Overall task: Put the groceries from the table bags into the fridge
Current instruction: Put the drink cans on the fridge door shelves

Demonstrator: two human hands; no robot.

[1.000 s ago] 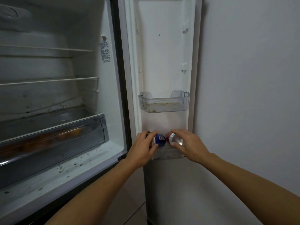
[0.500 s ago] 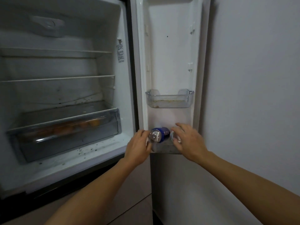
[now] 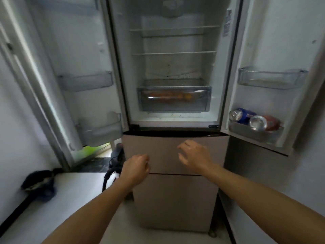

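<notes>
The fridge [image 3: 173, 67] stands with both upper doors swung wide. A blue can [image 3: 241, 115] and a red can [image 3: 265, 122] lie on their sides in the bottom bin [image 3: 255, 133] of the right door. My left hand [image 3: 136, 169] hangs in front of the lower drawers with its fingers loosely curled, holding nothing. My right hand [image 3: 195, 156] is beside it, fingers relaxed and spread, also holding nothing. Both hands are well left of and below the cans. Orange produce shows through the clear crisper drawer [image 3: 174, 99].
An upper bin [image 3: 270, 77] hangs on the right door, and two bins [image 3: 86, 81] on the left door. A white counter [image 3: 66, 191] with a dark pot [image 3: 38, 182] lies at lower left. A dark bag [image 3: 115, 161] sits beside the fridge. Beige drawers [image 3: 174, 191] fill the fridge's lower half.
Both hands let go of the two cans in the right door's bottom bin and drew back down and left. The view swung left and pulled back, showing the whole fridge.
</notes>
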